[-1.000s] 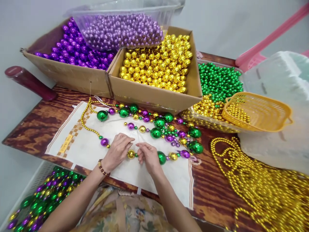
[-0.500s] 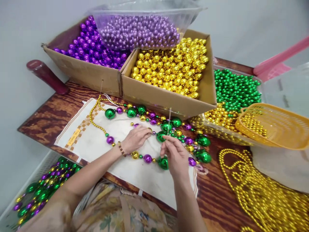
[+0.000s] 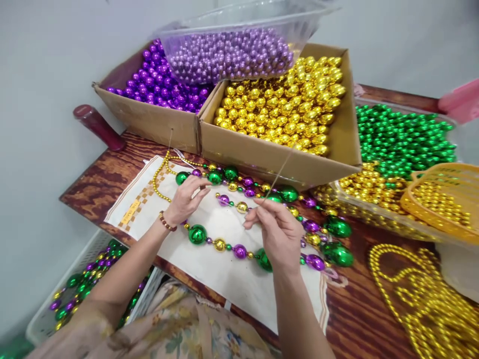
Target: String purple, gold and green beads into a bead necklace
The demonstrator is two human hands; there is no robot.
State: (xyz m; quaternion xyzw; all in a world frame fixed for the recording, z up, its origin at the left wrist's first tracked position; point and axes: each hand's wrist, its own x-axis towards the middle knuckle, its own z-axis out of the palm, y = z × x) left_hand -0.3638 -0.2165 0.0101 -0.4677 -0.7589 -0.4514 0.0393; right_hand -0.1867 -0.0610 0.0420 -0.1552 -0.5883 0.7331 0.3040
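My left hand (image 3: 187, 200) is over the left part of a white cloth (image 3: 168, 242), thumb and fingers apart with nothing visible between them. A bead garland (image 3: 219, 244) of green, purple and gold balls runs below and beside it. My right hand (image 3: 279, 229) has its fingers pinched on a thin, straight needle (image 3: 280, 172) that slants up and away to the right. A short bead strand (image 3: 241, 207) with purple and gold balls lies just left of my right fingers. Part of the garland is hidden under my right hand.
Cardboard boxes of purple beads (image 3: 164, 80) and gold beads (image 3: 280, 109) stand at the back, a clear tub (image 3: 232, 55) resting across them. Green beads (image 3: 404, 139) and an orange basket (image 3: 441, 199) are at right. Gold bead chains (image 3: 422, 299) cover the right front. A bottle (image 3: 99, 127) stands left.
My left hand has left the short strand and moved left, its fingers now parted. My right hand still pinches the needle, which has tilted to the right. The whole view has shifted a little.
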